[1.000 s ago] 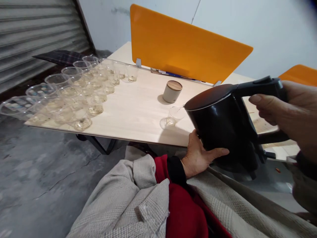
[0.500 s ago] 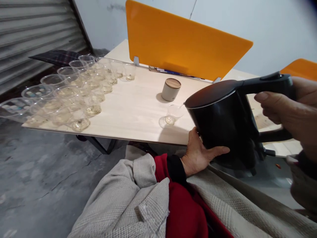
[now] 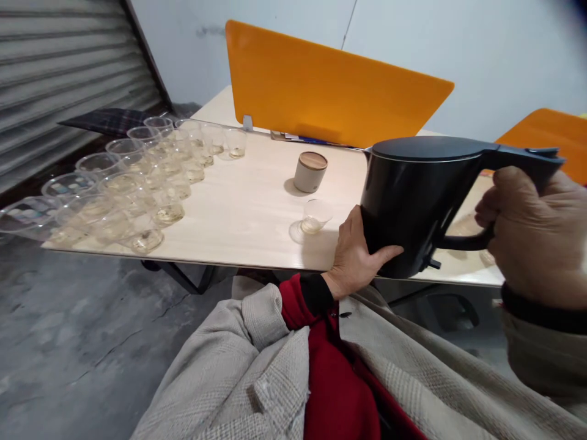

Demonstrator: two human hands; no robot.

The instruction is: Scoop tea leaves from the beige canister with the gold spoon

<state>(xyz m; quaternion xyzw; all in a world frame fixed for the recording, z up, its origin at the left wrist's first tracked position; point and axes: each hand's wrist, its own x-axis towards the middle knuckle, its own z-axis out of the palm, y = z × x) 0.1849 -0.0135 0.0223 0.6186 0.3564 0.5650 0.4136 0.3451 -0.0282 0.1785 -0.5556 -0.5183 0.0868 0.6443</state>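
Observation:
A black electric kettle (image 3: 408,201) is held nearly upright above the table's front edge, lid closed and spout toward the left. Its handle is wrapped in the fingers of my right hand (image 3: 541,232). Against the lower body, on the spout side, my left hand (image 3: 355,256) supports it, thumb across the front and some fingers hidden behind. Just left of the kettle stands a clear plastic cup (image 3: 316,215) with a little pale liquid at the bottom. Behind that cup sits a grey canister (image 3: 310,174) with a wooden lid.
Several clear cups (image 3: 167,214) with pale liquid and dark bits stand in rows on the left of the pale wooden table (image 3: 238,220). An orange divider (image 3: 334,85) runs along the back. More cups, partly hidden, are behind the kettle's handle.
The kettle has gone from tilted over the single cup to nearly level, its spout moving up and right, away from the cup. Both hands stay on it.

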